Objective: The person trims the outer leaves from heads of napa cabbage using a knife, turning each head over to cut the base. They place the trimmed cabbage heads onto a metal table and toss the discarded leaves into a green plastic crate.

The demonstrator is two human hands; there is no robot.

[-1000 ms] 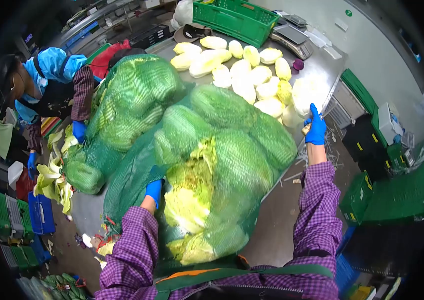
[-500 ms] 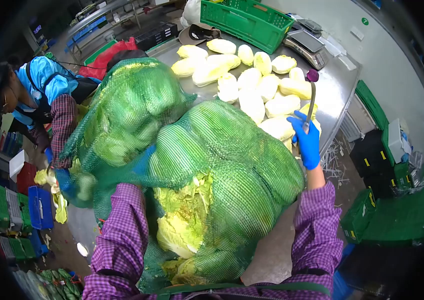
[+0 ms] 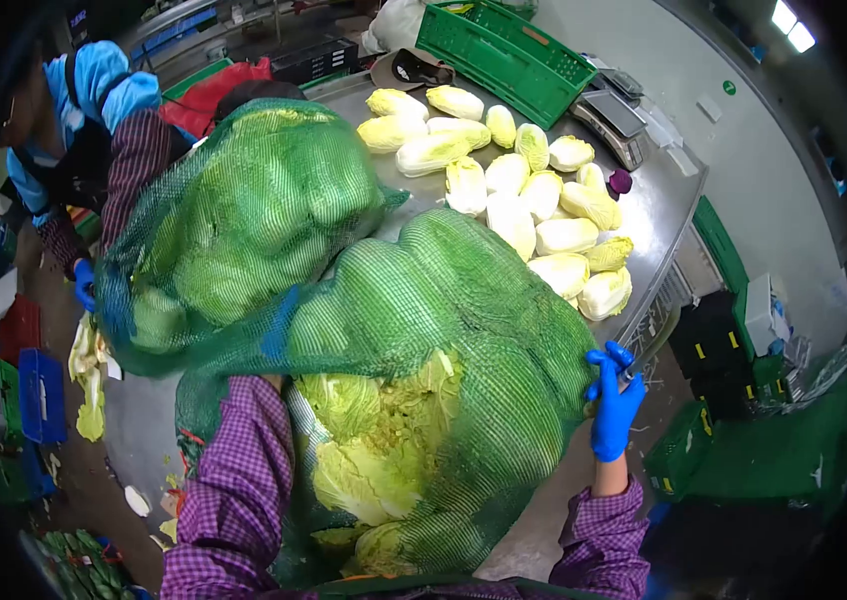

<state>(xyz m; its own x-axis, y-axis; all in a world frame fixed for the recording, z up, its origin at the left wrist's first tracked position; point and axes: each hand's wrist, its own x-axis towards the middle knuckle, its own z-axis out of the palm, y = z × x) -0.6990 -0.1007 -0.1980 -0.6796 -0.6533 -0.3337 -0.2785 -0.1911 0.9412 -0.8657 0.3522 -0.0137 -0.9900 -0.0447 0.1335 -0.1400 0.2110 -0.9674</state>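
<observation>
A green mesh sack [image 3: 484,350] full of cabbages lies in front of me, with leafy cabbage [image 3: 374,450] showing at its opening. My left arm reaches under the mesh; a bit of wrist shows, but my left hand's fingers are hidden by the netting. At the sack's right side, my right hand [image 3: 618,400] in a blue glove is closed around the handle of a curved knife [image 3: 659,335], whose blurred blade points up and right. A second mesh sack [image 3: 264,220] of cabbages sits behind, to the left.
Trimmed cabbages [image 3: 512,222] lie on the metal table [image 3: 664,220] beyond the sack. Behind them are a green crate [image 3: 504,60], a scale [image 3: 609,125] and a cap [image 3: 412,70]. A co-worker [image 3: 94,130] leans in at the left, near blue crates [image 3: 42,395].
My right hand has moved down from beside the trimmed cabbages to the sack's right edge, with the knife. The mesh opening shows more cabbage. The co-worker's gloved hand is more visible.
</observation>
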